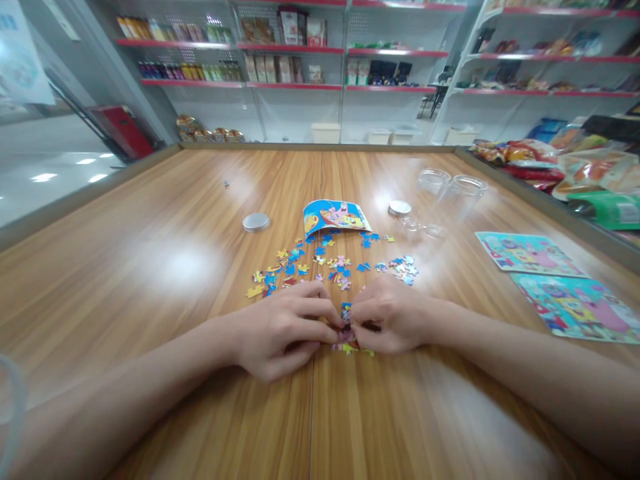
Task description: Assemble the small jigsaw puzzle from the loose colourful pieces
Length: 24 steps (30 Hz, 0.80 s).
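Observation:
My left hand and my right hand meet over a small cluster of puzzle pieces on the table. The fingers of both hands are closed at the pieces, their tips almost touching. A blue bit of puzzle piece shows between them; the rest is covered by the fingers. Just beyond the hands lie several loose puzzle pieces, blue, yellow and pink, spread in an arc. Behind these a curved picture card with cartoon figures stands bowed on the wood.
Two silver lids lie on the wooden table. Clear jars stand at the back right. Two cartoon picture sheets lie at right. Packaged goods sit beyond the right edge; stocked shelves line the wall.

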Each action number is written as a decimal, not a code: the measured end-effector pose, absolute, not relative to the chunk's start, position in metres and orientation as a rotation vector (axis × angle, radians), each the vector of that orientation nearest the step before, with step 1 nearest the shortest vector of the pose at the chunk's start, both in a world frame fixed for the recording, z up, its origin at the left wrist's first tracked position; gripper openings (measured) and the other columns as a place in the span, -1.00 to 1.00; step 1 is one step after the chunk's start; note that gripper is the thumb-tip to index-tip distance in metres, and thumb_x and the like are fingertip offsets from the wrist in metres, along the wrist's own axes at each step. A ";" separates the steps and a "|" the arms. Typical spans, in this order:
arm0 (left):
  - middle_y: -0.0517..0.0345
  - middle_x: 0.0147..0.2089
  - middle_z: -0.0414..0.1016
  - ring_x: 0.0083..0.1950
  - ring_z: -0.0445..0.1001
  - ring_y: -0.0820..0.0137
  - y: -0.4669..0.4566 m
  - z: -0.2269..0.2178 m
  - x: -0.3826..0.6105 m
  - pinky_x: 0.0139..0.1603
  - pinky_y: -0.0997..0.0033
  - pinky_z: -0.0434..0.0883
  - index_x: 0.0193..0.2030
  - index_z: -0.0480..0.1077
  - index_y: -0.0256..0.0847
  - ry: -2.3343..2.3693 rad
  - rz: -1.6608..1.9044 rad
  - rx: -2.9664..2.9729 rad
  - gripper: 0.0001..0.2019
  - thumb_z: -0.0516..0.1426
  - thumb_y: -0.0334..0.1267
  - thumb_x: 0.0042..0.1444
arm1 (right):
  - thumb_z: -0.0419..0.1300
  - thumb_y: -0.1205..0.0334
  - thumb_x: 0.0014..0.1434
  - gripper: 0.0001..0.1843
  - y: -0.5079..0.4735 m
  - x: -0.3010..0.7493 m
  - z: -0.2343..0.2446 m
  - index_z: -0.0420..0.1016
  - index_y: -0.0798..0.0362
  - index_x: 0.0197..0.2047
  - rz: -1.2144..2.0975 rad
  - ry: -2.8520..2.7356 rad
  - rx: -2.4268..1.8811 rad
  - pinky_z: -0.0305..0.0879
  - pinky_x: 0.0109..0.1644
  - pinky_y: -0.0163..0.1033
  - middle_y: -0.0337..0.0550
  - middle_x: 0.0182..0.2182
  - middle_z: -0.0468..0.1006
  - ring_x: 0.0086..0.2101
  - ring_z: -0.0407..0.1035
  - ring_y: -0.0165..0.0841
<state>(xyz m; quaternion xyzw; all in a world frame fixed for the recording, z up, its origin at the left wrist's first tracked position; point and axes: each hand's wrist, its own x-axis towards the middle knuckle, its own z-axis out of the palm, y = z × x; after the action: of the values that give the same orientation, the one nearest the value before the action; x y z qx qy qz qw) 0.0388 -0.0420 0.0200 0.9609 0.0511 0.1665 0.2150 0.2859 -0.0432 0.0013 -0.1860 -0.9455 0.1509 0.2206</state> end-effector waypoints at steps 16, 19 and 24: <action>-0.07 0.05 0.51 -0.03 0.40 0.18 -0.046 0.023 0.041 -0.01 0.07 0.41 0.08 0.42 -0.23 0.158 0.432 2.660 -0.59 0.10 -0.53 0.07 | 0.17 0.32 0.02 -0.82 -0.060 0.284 0.002 0.41 0.06 -0.59 0.355 -2.585 -0.707 -0.03 -0.52 -0.32 -0.29 -0.66 0.42 -0.60 0.28 -0.48; -0.06 0.02 0.50 -0.03 0.39 0.18 -0.048 0.024 0.041 -0.01 0.08 0.42 0.01 0.44 -0.24 0.173 0.364 2.680 -0.66 0.09 -0.53 0.11 | 0.17 0.35 0.01 -0.87 -0.060 0.284 0.001 0.46 0.05 -0.55 0.394 -2.588 -0.712 0.00 -0.51 -0.33 -0.28 -0.63 0.48 -0.59 0.33 -0.47; -0.04 0.02 0.49 -0.02 0.39 0.21 -0.048 0.023 0.041 0.00 0.11 0.42 -0.01 0.44 -0.21 0.196 0.366 2.677 -0.69 0.08 -0.54 0.15 | 0.17 0.33 -0.02 -0.86 -0.057 0.284 -0.001 0.40 0.06 -0.59 0.399 -2.564 -0.680 -0.04 -0.54 -0.33 -0.30 -0.68 0.43 -0.63 0.28 -0.49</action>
<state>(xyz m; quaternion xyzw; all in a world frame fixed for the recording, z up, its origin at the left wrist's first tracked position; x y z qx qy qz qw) 0.0414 -0.0478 0.0233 0.9652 0.0706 0.1319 0.2146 0.2836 -0.0572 -0.0013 -0.2467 -0.9308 0.1448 0.2277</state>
